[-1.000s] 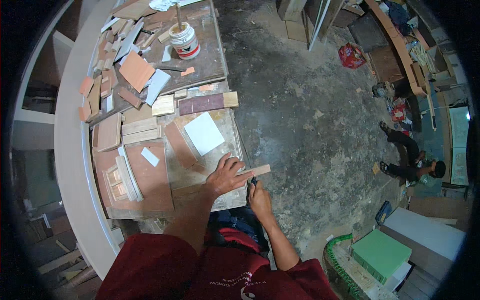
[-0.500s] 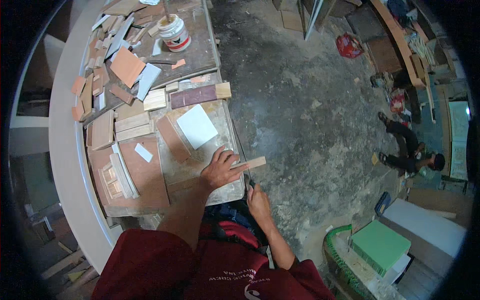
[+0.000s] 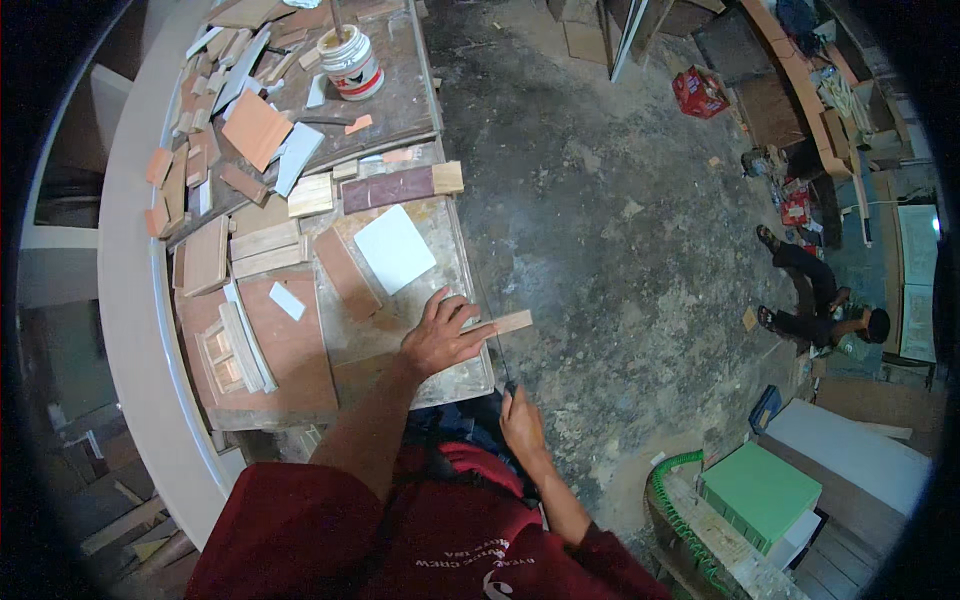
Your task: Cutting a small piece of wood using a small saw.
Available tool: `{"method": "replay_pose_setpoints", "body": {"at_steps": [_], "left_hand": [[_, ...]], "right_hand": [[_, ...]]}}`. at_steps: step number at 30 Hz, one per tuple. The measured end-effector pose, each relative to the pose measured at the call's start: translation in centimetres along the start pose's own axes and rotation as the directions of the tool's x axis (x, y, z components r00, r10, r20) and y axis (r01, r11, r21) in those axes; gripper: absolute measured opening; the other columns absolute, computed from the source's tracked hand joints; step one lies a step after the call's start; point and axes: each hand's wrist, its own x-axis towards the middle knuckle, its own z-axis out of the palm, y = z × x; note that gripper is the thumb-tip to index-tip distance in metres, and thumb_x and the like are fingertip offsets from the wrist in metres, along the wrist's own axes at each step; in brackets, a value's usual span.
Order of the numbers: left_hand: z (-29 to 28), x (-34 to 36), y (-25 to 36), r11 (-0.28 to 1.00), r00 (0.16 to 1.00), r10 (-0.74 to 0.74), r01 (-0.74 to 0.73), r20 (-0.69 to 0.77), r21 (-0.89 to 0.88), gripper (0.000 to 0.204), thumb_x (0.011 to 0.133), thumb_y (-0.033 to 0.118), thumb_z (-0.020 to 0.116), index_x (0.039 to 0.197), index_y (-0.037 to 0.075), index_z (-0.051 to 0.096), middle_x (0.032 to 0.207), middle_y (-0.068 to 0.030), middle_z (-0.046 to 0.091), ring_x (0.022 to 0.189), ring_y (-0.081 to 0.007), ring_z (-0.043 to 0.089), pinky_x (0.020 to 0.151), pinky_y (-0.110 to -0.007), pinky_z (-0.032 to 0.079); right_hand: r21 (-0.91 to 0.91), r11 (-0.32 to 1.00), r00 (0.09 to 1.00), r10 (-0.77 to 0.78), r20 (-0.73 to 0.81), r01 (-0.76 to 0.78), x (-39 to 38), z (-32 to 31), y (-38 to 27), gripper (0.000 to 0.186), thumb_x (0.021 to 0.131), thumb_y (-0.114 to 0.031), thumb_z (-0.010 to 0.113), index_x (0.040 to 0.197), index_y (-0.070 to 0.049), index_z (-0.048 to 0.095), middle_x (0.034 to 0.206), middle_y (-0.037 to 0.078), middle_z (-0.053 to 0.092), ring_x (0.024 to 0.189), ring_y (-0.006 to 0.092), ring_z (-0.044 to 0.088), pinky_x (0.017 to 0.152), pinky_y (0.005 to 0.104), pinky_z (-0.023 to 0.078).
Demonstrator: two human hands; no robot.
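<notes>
Near the bench's right edge, my left hand [image 3: 440, 335] presses on a light wooden strip [image 3: 514, 322] and grips it, fingers spread around it. The strip's end juts out past the edge over the floor. My right hand [image 3: 522, 424], lower and to the right, is closed around the dark handle of a saw [image 3: 510, 387]. Its thin blade runs up beside the bench edge and meets the strip close to my left fingers; the teeth are too small to make out. A white square tile-like piece [image 3: 395, 250] and a brown board [image 3: 346, 274] lie beyond my left hand.
A white tub [image 3: 350, 63] holding a stick stands on the far bench among many wood offcuts [image 3: 256, 130]. A small framed wooden piece [image 3: 228, 352] lies at left. Another person [image 3: 815, 290] sits on the floor at right. A green box [image 3: 760, 493] is lower right.
My right hand has drawn back slightly toward me and to the right with the saw. My left hand and the wooden strip have stayed nearly in place.
</notes>
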Motion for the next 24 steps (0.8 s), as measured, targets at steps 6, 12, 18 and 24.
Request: {"method": "replay_pose_setpoints", "body": {"at_steps": [6, 12, 18, 24], "left_hand": [[0.2, 0.0, 0.3, 1.000, 1.000, 0.011, -0.011, -0.010, 0.016, 0.044, 0.071, 0.031, 0.072, 0.113, 0.026, 0.062, 0.108, -0.0032, 0.053, 0.109, -0.0233, 0.047, 0.106, -0.050, 0.026], [0.2, 0.3, 0.1, 1.000, 1.000, 0.018, -0.018, -0.015, 0.026, 0.046, 0.070, 0.031, 0.071, 0.115, 0.027, 0.060, 0.108, -0.0040, 0.052, 0.112, -0.0233, 0.045, 0.106, -0.052, 0.026], [0.7, -0.5, -0.4, 0.999, 1.000, -0.013, 0.013, -0.005, -0.047, 0.044, 0.070, 0.026, 0.072, 0.113, 0.024, 0.063, 0.108, -0.0067, 0.052, 0.113, -0.0266, 0.045, 0.106, -0.054, 0.026], [0.1, 0.6, 0.2, 0.999, 1.000, 0.013, -0.014, 0.023, 0.033, 0.050, 0.069, 0.034, 0.073, 0.116, 0.027, 0.060, 0.111, -0.0034, 0.052, 0.112, -0.0226, 0.046, 0.106, -0.052, 0.025]], "right_hand": [[0.048, 0.996, 0.996, -0.070, -0.053, 0.073, 3.1, -0.1, -1.5, 0.030, 0.095, -0.025, 0.042, 0.096, 0.004, 0.049, 0.070, 0.031, 0.059, 0.069, 0.0504, 0.057, 0.060, 0.0570, 0.044], [0.041, 0.998, 0.999, -0.043, 0.015, 0.042, 2.9, -0.3, -0.9, 0.029, 0.095, -0.025, 0.042, 0.099, 0.004, 0.048, 0.072, 0.031, 0.059, 0.068, 0.0497, 0.057, 0.060, 0.0564, 0.045], [0.035, 0.995, 0.995, -0.089, -0.049, 0.090, 1.7, 0.3, -0.7, 0.027, 0.095, -0.024, 0.042, 0.099, 0.003, 0.048, 0.069, 0.030, 0.059, 0.066, 0.0496, 0.057, 0.060, 0.0566, 0.045], [0.050, 0.996, 0.996, -0.076, -0.037, 0.078, 5.5, -0.6, -2.5, 0.026, 0.095, -0.023, 0.041, 0.099, 0.002, 0.048, 0.072, 0.032, 0.059, 0.068, 0.0505, 0.057, 0.060, 0.0580, 0.043]]}}
